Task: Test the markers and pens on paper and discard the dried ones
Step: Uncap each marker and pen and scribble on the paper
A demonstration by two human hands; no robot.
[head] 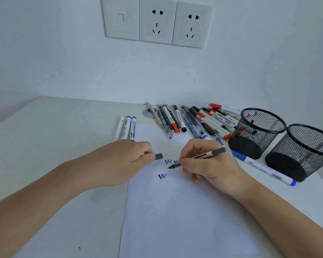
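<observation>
Paper (pixel 175 211) lies on the near middle of our white desk (pixel 54 136), running from the near edge toward the far wall. To the right stand two black mesh cups, one nearer the wall (pixel 257 135) and one further right (pixel 302 151); red and blue markers show through the mesh of the first. Along the far edge of the sheet a heap of markers and pens (pixel 194 120) lies fanned out, with red, black and blue caps. Left of that heap, three markers (pixel 127 127) lie side by side, their near ends hidden behind our left hand. A blue-capped marker (pixel 263 166) lies alone on the desk just in front of the cups.

Our left hand (pixel 123 161) rests over the sheet's left edge, thumb and fingers pinching a small grey cap (pixel 158 156). Our right hand (pixel 203 162) grips a dark pen (pixel 199 156) in a writing hold, its point aimed left and down at the sheet; we cannot tell whether the tip touches. Blue zigzag scribbles (pixel 164 175) mark the paper beside and below the tip.
</observation>
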